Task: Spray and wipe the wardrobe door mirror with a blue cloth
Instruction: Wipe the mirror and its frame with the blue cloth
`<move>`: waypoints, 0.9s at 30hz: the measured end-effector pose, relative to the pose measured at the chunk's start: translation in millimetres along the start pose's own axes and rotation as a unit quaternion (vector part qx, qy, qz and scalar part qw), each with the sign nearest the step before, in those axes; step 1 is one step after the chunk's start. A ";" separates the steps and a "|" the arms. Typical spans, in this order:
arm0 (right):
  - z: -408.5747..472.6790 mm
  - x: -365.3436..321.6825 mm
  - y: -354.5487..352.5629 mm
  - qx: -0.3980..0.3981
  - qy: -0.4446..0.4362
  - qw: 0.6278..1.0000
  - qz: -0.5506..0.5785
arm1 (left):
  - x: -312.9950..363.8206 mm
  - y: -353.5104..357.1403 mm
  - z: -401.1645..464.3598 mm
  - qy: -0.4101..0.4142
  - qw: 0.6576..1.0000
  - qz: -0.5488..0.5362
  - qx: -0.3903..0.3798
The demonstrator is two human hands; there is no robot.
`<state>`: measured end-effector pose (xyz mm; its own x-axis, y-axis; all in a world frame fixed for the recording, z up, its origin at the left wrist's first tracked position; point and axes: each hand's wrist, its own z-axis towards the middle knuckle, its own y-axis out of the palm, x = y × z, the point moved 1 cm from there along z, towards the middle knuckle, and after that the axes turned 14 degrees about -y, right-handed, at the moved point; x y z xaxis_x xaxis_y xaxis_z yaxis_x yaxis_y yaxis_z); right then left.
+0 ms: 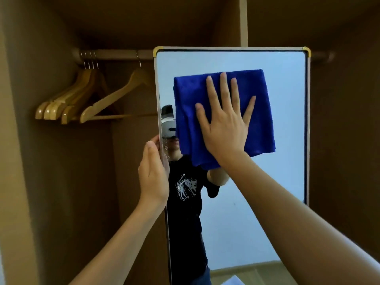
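A tall rectangular mirror (267,202) with a thin pale frame and brass-coloured corner caps fills the centre and right of the frame. A folded blue cloth (191,103), thick and fuzzy, roughly square, lies flat against the glass in the upper centre. The right hand (225,124) presses it there, fingers (224,87) straight and spread. At centre left, the left hand (153,175) grips the mirror's left edge, its fingers curled round behind the frame. The glass reflects a pale wall and a person in a black printed T-shirt. In the upper left, smooth wooden hangers (86,97) hang from a round rail (115,54) inside the matte brown wardrobe (51,182).
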<state>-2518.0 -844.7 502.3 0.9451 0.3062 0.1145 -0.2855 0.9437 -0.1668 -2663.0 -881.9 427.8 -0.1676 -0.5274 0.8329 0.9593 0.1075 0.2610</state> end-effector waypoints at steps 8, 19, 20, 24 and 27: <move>25.0 -41.7 7.5 -0.008 -0.016 1.000 -0.006 | 5.2 3.6 -1.7 0.001 1.000 0.019 -0.017; -25.4 -28.1 11.5 -0.041 -0.085 0.996 -0.007 | 6.3 1.5 1.8 -0.039 0.999 -0.028 0.005; -21.7 -23.5 9.4 -0.036 -0.070 0.997 -0.006 | 6.7 2.2 2.1 -0.041 0.999 -0.030 0.007; 8.9 -19.3 3.8 -0.017 -0.003 1.000 0.004 | 8.4 3.0 2.8 -0.039 0.999 -0.030 0.021; 27.0 -29.2 4.2 -0.011 0.002 1.000 0.004 | 8.1 3.7 4.0 -0.037 0.999 -0.011 0.020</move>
<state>-2551.1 -846.3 524.7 0.9435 0.3126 0.1097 -0.2890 0.9386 -0.1884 -2661.7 -882.4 437.5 -0.2054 -0.4667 0.8603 0.9460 0.1306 0.2967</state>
